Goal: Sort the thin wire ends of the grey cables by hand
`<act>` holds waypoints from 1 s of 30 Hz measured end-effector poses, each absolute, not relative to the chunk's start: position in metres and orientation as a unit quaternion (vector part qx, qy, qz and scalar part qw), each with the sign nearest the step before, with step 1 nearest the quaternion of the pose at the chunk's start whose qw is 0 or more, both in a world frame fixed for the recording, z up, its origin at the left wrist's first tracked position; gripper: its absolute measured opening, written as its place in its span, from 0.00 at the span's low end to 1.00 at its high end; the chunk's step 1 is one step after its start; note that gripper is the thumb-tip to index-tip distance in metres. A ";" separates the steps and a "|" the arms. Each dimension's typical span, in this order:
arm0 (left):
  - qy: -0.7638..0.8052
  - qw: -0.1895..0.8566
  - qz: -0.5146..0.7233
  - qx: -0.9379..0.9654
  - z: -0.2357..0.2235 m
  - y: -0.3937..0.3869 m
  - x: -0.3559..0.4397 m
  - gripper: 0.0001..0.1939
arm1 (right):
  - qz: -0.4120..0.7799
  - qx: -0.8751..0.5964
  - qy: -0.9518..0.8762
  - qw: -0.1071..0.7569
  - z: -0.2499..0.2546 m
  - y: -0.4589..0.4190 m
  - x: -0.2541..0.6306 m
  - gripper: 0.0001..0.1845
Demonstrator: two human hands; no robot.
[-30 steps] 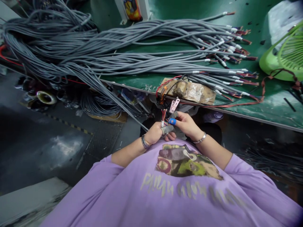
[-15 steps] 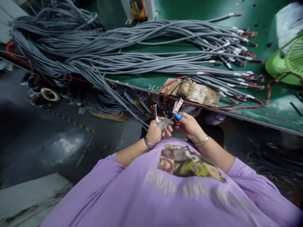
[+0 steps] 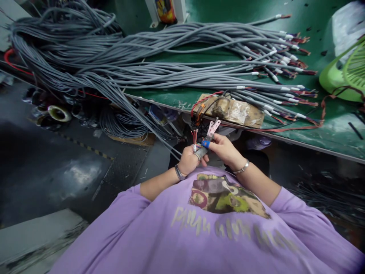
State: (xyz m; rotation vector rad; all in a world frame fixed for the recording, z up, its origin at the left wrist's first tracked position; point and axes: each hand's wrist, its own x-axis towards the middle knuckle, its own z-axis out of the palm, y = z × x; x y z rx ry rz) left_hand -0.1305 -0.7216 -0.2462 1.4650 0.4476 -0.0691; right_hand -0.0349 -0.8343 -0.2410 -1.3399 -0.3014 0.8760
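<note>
My left hand [image 3: 188,160] is closed around the end of a grey cable [image 3: 173,149], its thumb covered in grey. Thin coloured wires [image 3: 194,137] with a white band at their base stick up from that fist. Close against it, my right hand [image 3: 224,148], with blue wrap on a finger, pinches at the wires; my fingers hide what exactly is between them. Just beyond my right fingertips, a pink clip [image 3: 212,128] hangs at the bench edge, below a taped brown block [image 3: 234,111].
Many grey cables [image 3: 159,76] lie along the green bench [image 3: 308,135], their stripped ends pointing right. A green fan [image 3: 346,76] stands at the right, beside a clear plastic bag [image 3: 346,32]. Coiled cable [image 3: 122,123] and wire spools [image 3: 59,113] sit below the bench at left.
My right hand first pulled away to the right from the left, then came back against it. The wires in my left hand leaned left and stand upright again.
</note>
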 end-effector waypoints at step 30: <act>0.242 0.785 0.030 0.569 -0.263 -0.720 -0.133 0.22 | 0.390 -0.547 -0.048 0.739 -0.253 -0.839 -0.040 0.20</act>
